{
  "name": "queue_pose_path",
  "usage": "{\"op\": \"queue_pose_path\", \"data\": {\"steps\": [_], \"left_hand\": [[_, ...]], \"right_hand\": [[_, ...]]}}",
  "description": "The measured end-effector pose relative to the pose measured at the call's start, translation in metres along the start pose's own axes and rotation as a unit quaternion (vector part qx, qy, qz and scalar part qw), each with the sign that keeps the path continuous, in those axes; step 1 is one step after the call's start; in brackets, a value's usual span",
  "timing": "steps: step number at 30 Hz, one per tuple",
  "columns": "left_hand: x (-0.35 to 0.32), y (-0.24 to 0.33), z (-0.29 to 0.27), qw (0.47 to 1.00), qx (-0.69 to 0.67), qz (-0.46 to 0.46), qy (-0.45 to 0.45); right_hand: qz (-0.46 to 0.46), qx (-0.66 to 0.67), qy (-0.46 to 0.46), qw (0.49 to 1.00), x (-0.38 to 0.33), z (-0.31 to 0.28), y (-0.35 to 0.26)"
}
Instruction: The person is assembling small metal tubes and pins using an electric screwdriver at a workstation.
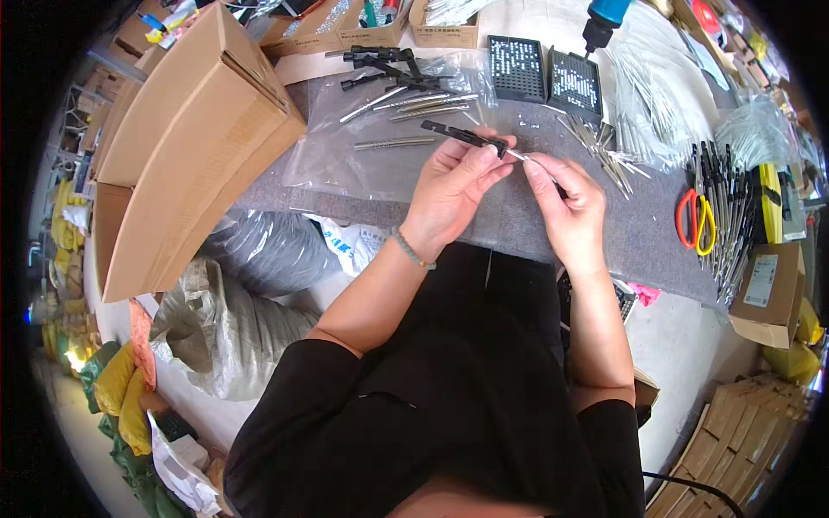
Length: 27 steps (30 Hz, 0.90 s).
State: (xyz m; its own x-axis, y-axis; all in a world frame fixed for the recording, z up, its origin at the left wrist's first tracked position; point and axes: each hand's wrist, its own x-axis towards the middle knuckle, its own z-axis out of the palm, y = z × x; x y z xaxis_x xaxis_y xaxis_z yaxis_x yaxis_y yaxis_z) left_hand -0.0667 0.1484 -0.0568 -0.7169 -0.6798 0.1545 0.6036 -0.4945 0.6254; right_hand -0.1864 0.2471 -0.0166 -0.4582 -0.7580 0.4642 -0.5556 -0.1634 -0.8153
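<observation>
Left hand (458,177): thumb and fingers pinching a slim black part (466,135), raised over the near middle of the bench and slanting to the far left. Right hand (570,194): thumb and forefinger gripping a thin metal rod (518,155), its left end at the right end of the black part; fingers hide whether it is seated. Likely faults: rod entering askew, should the two pieces fall out of line; rod slipping, its smooth thin shank giving little purchase; a dropped piece lost on the grey cloth (652,246) or over its near edge. Beyond, left: clear plastic bag (324,168), bearing metal rods (393,144) and black fittings (380,60), loose film apt to snag. Far left: tall cardboard box (194,155), limiting leftward reach. Far right: two black trays (518,93) of small pale pieces, with a blue power driver (609,10) over the right one, in the way of a straight reach. Right: loose metal pins (604,155), then red-and-yellow-handled scissors (706,246).
</observation>
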Motion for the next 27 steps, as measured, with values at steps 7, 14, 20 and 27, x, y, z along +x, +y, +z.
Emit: {"op": "queue_pose_path", "data": {"steps": [7,14,20,27], "left_hand": [[0.010,-0.009,0.003,0.999,0.048,0.019,0.004],[0.017,-0.022,-0.012,0.986,0.163,-0.011,0.030],[0.018,-0.022,-0.020,0.988,0.144,-0.029,0.046],[0.019,-0.019,-0.024,0.993,0.109,-0.041,-0.007]], "right_hand": [[-0.013,-0.117,-0.039,0.992,0.005,0.005,-0.002],[0.016,-0.134,-0.116,0.984,0.012,0.007,0.026],[-0.009,-0.180,-0.085,0.980,-0.008,-0.012,0.043],[0.019,-0.131,-0.081,0.988,-0.011,-0.006,0.031]]}}
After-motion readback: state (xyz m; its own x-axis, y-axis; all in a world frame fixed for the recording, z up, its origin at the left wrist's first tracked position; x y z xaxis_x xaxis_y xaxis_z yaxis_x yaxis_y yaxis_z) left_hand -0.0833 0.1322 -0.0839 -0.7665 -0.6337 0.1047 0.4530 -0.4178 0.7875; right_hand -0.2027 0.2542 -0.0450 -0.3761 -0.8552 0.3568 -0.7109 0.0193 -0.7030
